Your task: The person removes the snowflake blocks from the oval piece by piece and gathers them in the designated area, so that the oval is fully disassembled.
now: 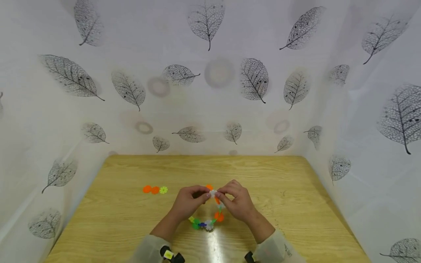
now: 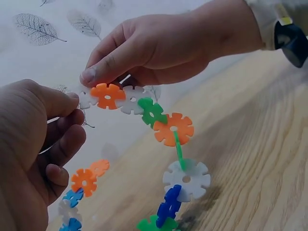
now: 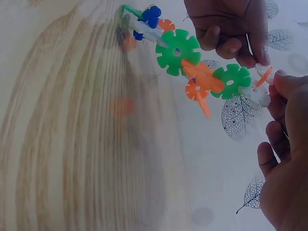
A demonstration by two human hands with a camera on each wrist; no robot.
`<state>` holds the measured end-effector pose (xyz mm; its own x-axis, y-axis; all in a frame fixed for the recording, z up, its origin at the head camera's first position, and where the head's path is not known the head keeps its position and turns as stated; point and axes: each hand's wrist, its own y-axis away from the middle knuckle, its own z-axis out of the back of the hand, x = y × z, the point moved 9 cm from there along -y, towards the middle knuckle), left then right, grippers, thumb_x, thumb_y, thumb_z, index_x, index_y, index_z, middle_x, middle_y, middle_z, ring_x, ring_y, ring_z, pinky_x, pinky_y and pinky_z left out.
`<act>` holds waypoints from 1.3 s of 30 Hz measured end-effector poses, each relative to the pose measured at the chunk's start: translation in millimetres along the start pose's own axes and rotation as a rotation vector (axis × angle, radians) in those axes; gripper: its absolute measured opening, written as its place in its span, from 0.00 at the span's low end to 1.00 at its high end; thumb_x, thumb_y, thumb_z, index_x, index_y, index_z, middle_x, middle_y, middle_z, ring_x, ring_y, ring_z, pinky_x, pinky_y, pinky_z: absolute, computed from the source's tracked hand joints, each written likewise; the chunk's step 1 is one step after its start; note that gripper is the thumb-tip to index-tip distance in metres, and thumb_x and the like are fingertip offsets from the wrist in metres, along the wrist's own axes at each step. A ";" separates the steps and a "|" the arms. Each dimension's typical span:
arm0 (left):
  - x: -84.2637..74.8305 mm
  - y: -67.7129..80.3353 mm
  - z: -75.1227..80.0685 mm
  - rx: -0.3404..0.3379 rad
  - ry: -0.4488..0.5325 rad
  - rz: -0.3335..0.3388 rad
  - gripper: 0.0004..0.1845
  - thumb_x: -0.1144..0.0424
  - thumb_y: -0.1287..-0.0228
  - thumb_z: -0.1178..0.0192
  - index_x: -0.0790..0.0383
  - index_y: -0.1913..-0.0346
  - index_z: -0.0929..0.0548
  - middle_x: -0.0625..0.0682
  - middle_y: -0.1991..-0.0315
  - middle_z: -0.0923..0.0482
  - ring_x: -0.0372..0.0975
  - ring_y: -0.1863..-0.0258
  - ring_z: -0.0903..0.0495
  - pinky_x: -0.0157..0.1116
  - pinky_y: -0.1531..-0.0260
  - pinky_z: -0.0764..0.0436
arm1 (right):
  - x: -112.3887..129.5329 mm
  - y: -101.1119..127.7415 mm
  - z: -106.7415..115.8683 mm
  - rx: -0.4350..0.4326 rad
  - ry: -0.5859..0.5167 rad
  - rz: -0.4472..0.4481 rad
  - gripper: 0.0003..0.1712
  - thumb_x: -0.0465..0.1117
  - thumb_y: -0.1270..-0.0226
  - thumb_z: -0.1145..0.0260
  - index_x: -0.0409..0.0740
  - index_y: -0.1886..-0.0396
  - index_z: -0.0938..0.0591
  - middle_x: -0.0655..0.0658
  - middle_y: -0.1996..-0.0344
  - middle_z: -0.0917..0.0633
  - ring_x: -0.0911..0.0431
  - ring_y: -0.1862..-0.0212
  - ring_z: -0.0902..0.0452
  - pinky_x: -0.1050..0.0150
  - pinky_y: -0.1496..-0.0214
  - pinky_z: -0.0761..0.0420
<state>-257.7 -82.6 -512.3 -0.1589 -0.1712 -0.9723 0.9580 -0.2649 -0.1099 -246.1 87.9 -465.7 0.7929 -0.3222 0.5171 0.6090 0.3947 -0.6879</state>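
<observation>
Both hands meet above the wooden table (image 1: 296, 190), the left hand (image 1: 188, 202) and right hand (image 1: 239, 201) each pinching the top of a ring of interlocked plastic snowflake discs (image 1: 210, 212) that hangs between them; three loose discs (image 1: 154, 189) lie well to the left; no readable writing shows.

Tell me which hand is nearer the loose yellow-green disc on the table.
Left. The left hand lies just right of the yellow-green disc; the right hand sits farther right, beyond the left.

Both hands (image 1: 213, 201) on a snowflake-disc chain (image 1: 210, 213) above table (image 1: 296, 190)
</observation>
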 end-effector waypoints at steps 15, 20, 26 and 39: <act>5.0 3.0 3.4 -0.005 0.003 0.030 0.08 0.54 0.28 0.33 0.55 0.58 0.12 0.64 0.62 0.15 0.44 0.65 0.18 0.38 0.64 0.18 | -15.8 21.1 -25.7 0.229 -0.106 -0.294 0.12 0.48 0.24 0.32 0.53 0.46 0.13 0.59 0.55 0.14 0.61 0.52 0.19 0.54 0.49 0.17; 5.4 3.8 4.1 -0.017 0.014 0.049 0.08 0.54 0.28 0.32 0.55 0.58 0.13 0.66 0.61 0.16 0.43 0.66 0.18 0.36 0.65 0.19 | -11.0 17.4 -24.2 0.209 -0.090 -0.251 0.11 0.47 0.25 0.31 0.51 0.49 0.12 0.58 0.56 0.13 0.61 0.54 0.19 0.59 0.54 0.17; 4.3 3.4 11.3 -0.065 0.053 0.061 0.08 0.58 0.27 0.33 0.60 0.57 0.14 0.65 0.61 0.17 0.44 0.65 0.17 0.42 0.62 0.16 | -6.1 14.6 -21.1 0.181 -0.068 -0.170 0.09 0.43 0.26 0.30 0.47 0.51 0.11 0.56 0.58 0.13 0.61 0.56 0.20 0.61 0.57 0.17; 25.2 12.2 66.0 -0.245 0.048 0.178 0.09 0.59 0.29 0.32 0.62 0.55 0.13 0.62 0.60 0.15 0.45 0.64 0.15 0.47 0.54 0.16 | -13.5 20.0 -7.1 0.129 -0.048 -0.199 0.10 0.42 0.27 0.29 0.45 0.51 0.11 0.55 0.59 0.13 0.62 0.59 0.19 0.55 0.58 0.15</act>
<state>-265.8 -152.8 -524.5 0.0222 -0.1477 -0.9888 0.9998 0.0027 0.0220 -244.7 94.1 -490.1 0.6553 -0.3646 0.6616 0.7480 0.4353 -0.5009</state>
